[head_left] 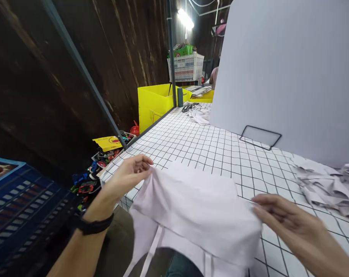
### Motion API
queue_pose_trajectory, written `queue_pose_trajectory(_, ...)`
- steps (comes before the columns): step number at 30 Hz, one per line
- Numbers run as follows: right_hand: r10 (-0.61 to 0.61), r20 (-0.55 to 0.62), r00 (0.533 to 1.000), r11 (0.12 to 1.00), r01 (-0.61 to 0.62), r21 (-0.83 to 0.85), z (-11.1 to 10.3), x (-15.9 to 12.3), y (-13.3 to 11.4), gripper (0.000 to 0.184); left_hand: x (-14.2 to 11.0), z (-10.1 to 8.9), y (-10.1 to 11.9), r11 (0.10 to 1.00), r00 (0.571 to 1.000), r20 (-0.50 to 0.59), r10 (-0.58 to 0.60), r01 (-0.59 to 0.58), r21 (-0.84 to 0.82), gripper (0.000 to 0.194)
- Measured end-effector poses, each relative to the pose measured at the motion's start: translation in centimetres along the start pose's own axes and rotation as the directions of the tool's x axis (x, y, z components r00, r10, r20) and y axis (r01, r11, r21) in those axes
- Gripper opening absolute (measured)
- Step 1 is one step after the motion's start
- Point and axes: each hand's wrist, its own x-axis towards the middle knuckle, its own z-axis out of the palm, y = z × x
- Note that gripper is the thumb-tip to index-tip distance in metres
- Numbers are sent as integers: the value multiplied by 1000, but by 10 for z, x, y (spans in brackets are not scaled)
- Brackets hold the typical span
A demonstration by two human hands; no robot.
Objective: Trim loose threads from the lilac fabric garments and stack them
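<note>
A white cloth garment (197, 209) lies folded over the near edge of a table covered in white sheet with a black grid (209, 148). Its lower part and straps hang off the edge toward me. My left hand (131, 173) pinches the cloth's left corner, fingers closed on the fabric. A black band sits on that wrist. My right hand (281, 215) grips the cloth's right edge with fingers pressed together.
A heap of white cloth pieces (327, 186) lies at the right. A large white board (289, 73) stands behind the table. More cloth (200, 113) lies far back by yellow bins (155, 102). A blue crate (15, 207) sits at my left, small colourful items (90, 177) beside it.
</note>
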Motion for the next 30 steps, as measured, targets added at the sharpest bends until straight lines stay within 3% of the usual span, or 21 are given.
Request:
queue_pose_trajectory(3,108,205,973,993,-116,27,26,27,18,48,37,24,-45,990,995,25,-98,95,104,15)
queue_pose_trajectory(6,156,198,968,988,-150,-44,38,49,37,47,67,48,-72,981,993,21,-118,113,156,14)
queue_pose_trajectory(10,183,96,979,967,-161,-195,39,69,46,41,93,69,-87,970,994,24,-107,99,223,17)
queue_pose_trajectory(18,151,-6,988,942,-146,-303,51,81,34,29,118,86,-99,857,997,33,-75,48,513,20)
queue_pose_trajectory(22,122,-16,992,922,-119,-369,58,84,36,31,105,98,-77,727,996,81,41,-86,682,29)
queue_pose_trajectory(24,71,-49,996,902,-85,-423,60,81,36,33,91,115,-56,647,972,179,155,-237,724,38)
queue_pose_trajectory(25,35,-77,996,898,-66,-435,59,77,34,34,84,126,-45,609,940,266,213,-341,716,39)
queue_pose_trajectory(26,-10,-121,993,900,-44,-435,58,71,28,34,79,138,-34,545,862,417,288,-506,669,35)
queue_pose_trajectory(27,-63,-172,983,904,-17,-428,57,63,21,35,75,152,-24,345,666,629,401,-746,570,29)
queue_pose_trajectory(28,-126,-212,969,908,27,-419,55,55,11,35,73,166,-15,194,487,747,452,-871,451,27)
queue_pose_trajectory(29,-212,-238,948,902,96,-420,53,46,-1,35,72,181,-8,126,367,808,462,-928,350,28)
queue_pose_trajectory(30,-306,-215,927,883,192,-429,51,38,-13,36,72,194,-2,108,333,828,451,-941,319,29)
